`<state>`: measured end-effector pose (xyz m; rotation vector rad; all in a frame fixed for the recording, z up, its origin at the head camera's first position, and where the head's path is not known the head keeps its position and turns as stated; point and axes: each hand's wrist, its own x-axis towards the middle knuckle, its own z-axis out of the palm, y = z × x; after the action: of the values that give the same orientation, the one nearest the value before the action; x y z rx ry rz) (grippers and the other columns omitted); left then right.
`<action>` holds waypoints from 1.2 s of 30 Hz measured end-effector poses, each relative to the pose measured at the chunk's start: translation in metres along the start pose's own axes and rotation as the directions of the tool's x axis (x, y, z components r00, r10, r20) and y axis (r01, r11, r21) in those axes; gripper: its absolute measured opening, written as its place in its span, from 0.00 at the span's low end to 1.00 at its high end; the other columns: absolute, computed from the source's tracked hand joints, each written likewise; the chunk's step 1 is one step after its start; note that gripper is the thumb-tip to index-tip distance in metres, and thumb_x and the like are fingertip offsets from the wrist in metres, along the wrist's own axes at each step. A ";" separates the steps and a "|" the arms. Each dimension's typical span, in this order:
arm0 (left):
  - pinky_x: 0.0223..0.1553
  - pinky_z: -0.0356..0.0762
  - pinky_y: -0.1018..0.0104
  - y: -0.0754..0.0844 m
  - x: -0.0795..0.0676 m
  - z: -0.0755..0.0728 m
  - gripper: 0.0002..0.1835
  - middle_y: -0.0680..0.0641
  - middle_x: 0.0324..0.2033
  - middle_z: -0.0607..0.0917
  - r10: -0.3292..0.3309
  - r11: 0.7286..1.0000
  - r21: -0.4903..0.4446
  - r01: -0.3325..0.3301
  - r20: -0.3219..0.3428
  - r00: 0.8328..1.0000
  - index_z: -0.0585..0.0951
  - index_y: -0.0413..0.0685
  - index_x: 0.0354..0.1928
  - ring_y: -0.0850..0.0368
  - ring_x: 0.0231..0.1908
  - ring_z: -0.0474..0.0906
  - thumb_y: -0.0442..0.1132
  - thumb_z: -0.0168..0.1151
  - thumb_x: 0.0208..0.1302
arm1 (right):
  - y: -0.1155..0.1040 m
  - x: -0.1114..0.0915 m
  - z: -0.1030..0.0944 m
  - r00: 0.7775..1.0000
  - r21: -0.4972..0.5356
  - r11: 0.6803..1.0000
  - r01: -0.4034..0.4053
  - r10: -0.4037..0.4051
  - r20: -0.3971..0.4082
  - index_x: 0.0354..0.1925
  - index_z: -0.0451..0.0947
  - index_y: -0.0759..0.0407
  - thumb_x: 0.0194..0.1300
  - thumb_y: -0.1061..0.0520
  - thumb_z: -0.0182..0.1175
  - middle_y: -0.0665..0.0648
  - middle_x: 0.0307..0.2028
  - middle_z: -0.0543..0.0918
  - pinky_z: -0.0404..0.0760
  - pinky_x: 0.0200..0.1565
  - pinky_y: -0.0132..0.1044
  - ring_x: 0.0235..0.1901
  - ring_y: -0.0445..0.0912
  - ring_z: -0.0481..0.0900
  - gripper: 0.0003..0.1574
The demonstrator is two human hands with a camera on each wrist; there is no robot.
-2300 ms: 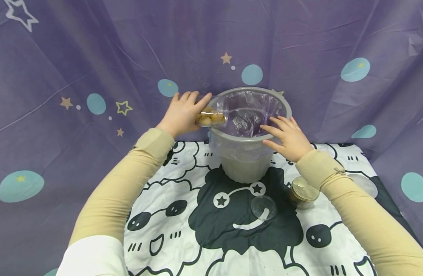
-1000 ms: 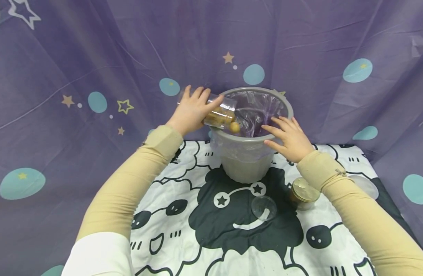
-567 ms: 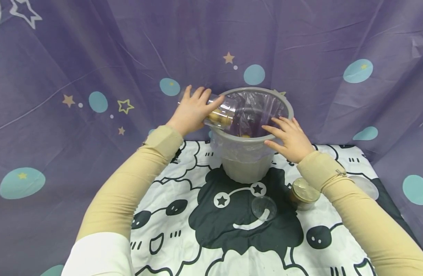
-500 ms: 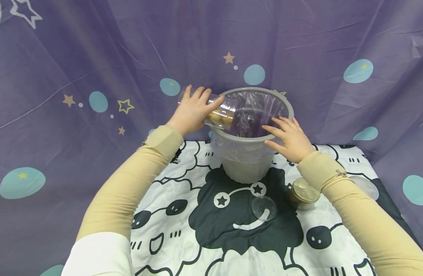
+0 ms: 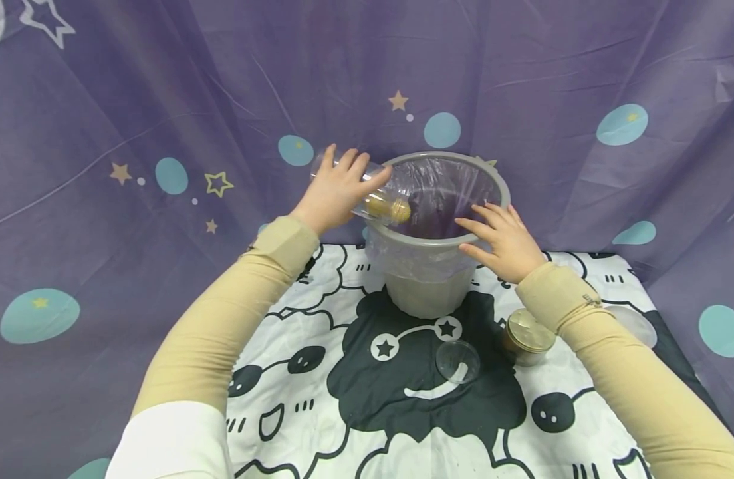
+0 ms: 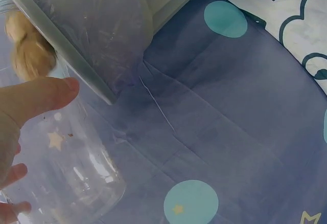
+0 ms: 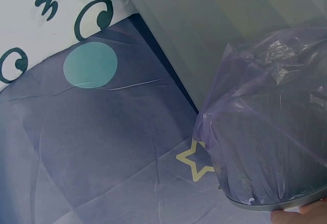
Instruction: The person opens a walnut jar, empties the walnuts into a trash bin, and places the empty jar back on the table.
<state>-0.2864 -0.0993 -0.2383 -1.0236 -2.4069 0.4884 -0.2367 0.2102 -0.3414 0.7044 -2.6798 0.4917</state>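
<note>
My left hand [image 5: 338, 191] grips a clear plastic jar [image 6: 84, 168] that lies on its side, mouth tilted down over the left rim of a grey bin [image 5: 429, 293]. Several round tan pieces [image 5: 391, 209] sit at the mouth end; in the left wrist view two lumps show just above my thumb [image 6: 46, 93]. A thin purple bag [image 7: 271, 142] lines the bin and folds over its outside. On the right, my right hand [image 5: 506, 245] rests at the rim with its fingers spread and fairly straight. The bin's bottom is hidden.
In front of the bin lies a clear round lid [image 5: 458, 361]. A gold-topped canister [image 5: 528, 332] stands by my right forearm, and a translucent disc [image 5: 635, 324] is partly behind the sleeve. A purple curtain [image 5: 223, 80] hangs close behind the bin.
My left hand has moved right and tipped the jar further over the rim. One tan piece dropped into the bin, and others slid to the mouth. My right hand stayed put.
</note>
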 end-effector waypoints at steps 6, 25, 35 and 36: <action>0.64 0.54 0.34 0.002 0.001 -0.001 0.42 0.34 0.61 0.71 0.012 1.000 0.003 -0.012 -0.026 1.000 0.63 0.61 0.69 0.35 0.63 0.63 0.31 0.68 0.51 | 0.000 0.000 0.000 1.000 -0.004 1.000 0.001 -0.001 0.001 0.64 0.69 0.50 0.65 0.43 0.58 0.66 0.67 0.64 0.42 0.69 0.62 0.69 0.63 0.54 0.32; 0.65 0.54 0.35 0.011 0.008 -0.003 0.36 0.35 0.62 0.69 0.107 0.981 0.169 -0.097 -0.051 0.993 0.63 0.64 0.68 0.36 0.64 0.64 0.24 0.53 0.62 | 0.001 0.001 0.002 1.000 -0.007 1.000 0.003 -0.003 -0.010 0.64 0.70 0.50 0.65 0.43 0.58 0.66 0.67 0.64 0.44 0.68 0.64 0.69 0.63 0.54 0.32; 0.67 0.53 0.40 0.019 0.010 -0.005 0.36 0.39 0.61 0.71 0.179 0.939 0.316 -0.134 -0.116 0.977 0.64 0.68 0.66 0.40 0.63 0.64 0.27 0.58 0.59 | 0.000 0.000 0.001 1.000 0.005 1.000 0.001 -0.001 -0.019 0.63 0.71 0.51 0.64 0.45 0.59 0.66 0.66 0.65 0.42 0.69 0.63 0.68 0.64 0.55 0.31; 0.67 0.52 0.41 0.019 0.011 -0.005 0.37 0.40 0.61 0.71 0.190 0.932 0.334 -0.141 -0.119 0.974 0.64 0.68 0.66 0.41 0.64 0.64 0.28 0.58 0.59 | 0.000 0.000 0.001 1.000 0.005 1.000 0.001 -0.001 -0.019 0.63 0.71 0.51 0.64 0.45 0.59 0.66 0.66 0.65 0.42 0.69 0.63 0.68 0.64 0.55 0.31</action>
<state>-0.2790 -0.0779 -0.2404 -1.0766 -2.0306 0.8074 -0.2365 0.2093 -0.3425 0.6994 -2.6611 0.5024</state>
